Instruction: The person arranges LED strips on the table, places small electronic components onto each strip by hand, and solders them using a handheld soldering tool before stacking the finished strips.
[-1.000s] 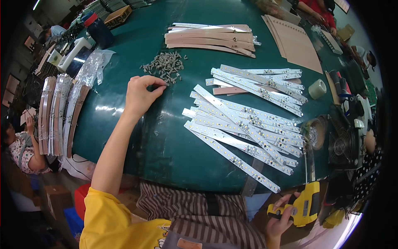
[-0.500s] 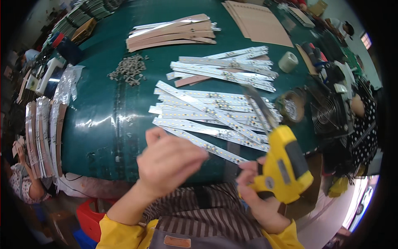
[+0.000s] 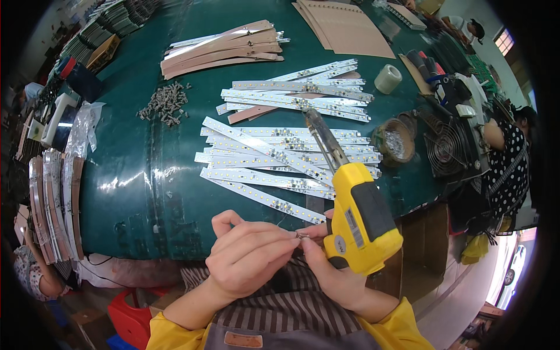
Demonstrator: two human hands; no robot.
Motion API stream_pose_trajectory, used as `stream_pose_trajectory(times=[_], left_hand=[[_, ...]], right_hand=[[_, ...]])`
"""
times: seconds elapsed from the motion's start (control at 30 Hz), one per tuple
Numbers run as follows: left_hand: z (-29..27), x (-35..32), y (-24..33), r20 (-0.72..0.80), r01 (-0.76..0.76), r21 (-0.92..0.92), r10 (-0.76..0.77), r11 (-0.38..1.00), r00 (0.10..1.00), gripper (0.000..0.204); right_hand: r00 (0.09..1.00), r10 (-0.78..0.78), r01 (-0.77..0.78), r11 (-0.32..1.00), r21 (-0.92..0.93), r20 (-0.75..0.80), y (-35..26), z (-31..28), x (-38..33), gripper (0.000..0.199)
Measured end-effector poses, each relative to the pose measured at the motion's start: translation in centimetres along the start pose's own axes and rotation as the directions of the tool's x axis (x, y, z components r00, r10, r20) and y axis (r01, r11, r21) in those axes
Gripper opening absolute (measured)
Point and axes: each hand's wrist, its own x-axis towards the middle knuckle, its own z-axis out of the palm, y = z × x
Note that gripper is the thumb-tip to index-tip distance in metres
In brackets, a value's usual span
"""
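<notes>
The left hand [image 3: 251, 256] was bent at the knuckles, its fingertips pinching a small part [image 3: 301, 236], while the thumb and forefinger of the right hand [image 3: 341, 280] met it from the other side. The part thus sat right between the two hands, just in front of the striped apron [image 3: 291, 326]; its exact shape was hidden by the fingers. The right hand also grasped a yellow gun [image 3: 361, 224] by its handle, the body leaning outward beside that hand and the metal nose [image 3: 321, 134] pointing ahead of it.

Just ahead of both hands, a loose fan of white light strips [image 3: 268, 157] lay crossed on the green tabletop [image 3: 128, 227]. Ahead and to the right of the right hand stood a round tub [image 3: 392, 144] of shiny bits, with a small fan [image 3: 444, 153] to its right. Beyond the nearer strips, well ahead of the hands, lay a second pile of strips [image 3: 297, 96], with a pale roll [image 3: 388, 79] to its right. Ahead and to the left of the left hand was a heap of small grey pieces [image 3: 165, 105]. Farthest from the hands were brown-backed strips [image 3: 224, 51] and brown sheets [image 3: 350, 29].
</notes>
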Motion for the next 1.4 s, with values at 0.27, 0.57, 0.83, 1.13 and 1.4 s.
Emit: stream_pose_trajectory(times=[0.27,0.57,0.83,1.13,1.4], left_hand=[[0.6,-0.8,0.6,-0.08,0.123,-0.027,-0.125,0.992,0.989,0.023],[1.0,-0.8,0.9,-0.07,0.291,-0.208,-0.311,0.934,0.948,0.02],[1.3,-1.0,1.0,-0.105,0.306,-0.31,-0.352,0.9,0.93,0.018],[0.7,-1.3,1.0,-0.079,0.204,-0.116,-0.213,0.972,0.974,0.025],[1.0,-1.3,1.0,-0.102,0.225,-0.188,-0.247,0.956,0.964,0.023]], right_hand=[[0.994,-0.108,0.104,0.976,-0.19,-0.012,0.7,0.2,-0.3,0.046],[0.995,-0.093,0.088,0.986,-0.142,-0.03,1.5,0.1,-0.4,0.042],[0.997,0.017,-0.002,0.98,0.201,-0.074,-0.3,1.0,0.1,0.044],[0.994,0.051,-0.03,0.977,0.21,-0.098,0.1,1.1,-0.1,0.044],[0.982,0.119,-0.075,0.959,0.274,-0.149,0.4,1.1,-0.3,0.042]])
